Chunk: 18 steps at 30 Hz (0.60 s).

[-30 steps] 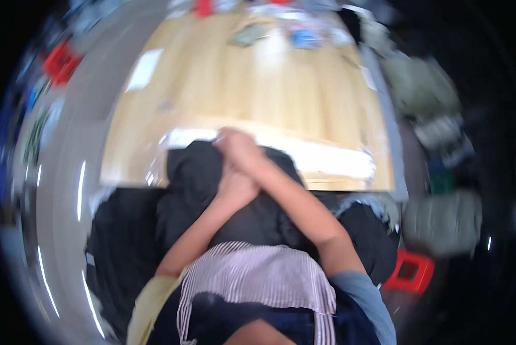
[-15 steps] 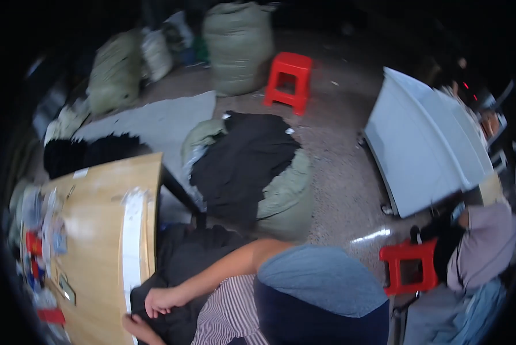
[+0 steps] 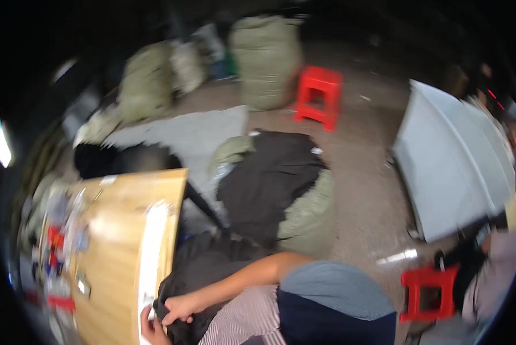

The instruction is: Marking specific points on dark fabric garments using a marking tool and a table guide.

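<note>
1. Both hands are on 1 dark garment that lies over the edge of the wooden table and hangs down toward the person's lap.
2. The right hand grips a bunched edge of the garment, its fingers curled and pressed onto the cloth.
3. The left hand sits just below it at the table edge, touching the same cloth; it is half hidden, so I cannot tell how its fingers are set.
4. The garment looks crumpled, not folded or laid flat, so the handling seems at an early or middle stage.
5. A second dark cloth lies over a green sack on the floor, well apart from the hands, seemingly untouched.
</note>
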Motion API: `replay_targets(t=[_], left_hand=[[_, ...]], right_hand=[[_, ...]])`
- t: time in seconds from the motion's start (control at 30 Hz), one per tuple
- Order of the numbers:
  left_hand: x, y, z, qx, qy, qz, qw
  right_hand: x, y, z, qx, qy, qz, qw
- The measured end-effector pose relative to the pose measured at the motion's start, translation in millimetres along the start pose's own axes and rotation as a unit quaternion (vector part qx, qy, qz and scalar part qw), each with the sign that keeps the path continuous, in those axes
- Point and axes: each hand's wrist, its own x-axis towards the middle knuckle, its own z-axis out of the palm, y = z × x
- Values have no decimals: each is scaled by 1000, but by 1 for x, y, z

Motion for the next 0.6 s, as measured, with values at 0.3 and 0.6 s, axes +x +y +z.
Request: replay_targets(t=[0.3, 0.6], left_hand=[[13, 18, 5, 90, -7, -135, 987], [88, 55, -135, -56, 68, -84, 993]], right_hand=[[-24, -120, -19, -134, 5, -1, 991], [101, -266, -55, -634, 62, -40, 770]])
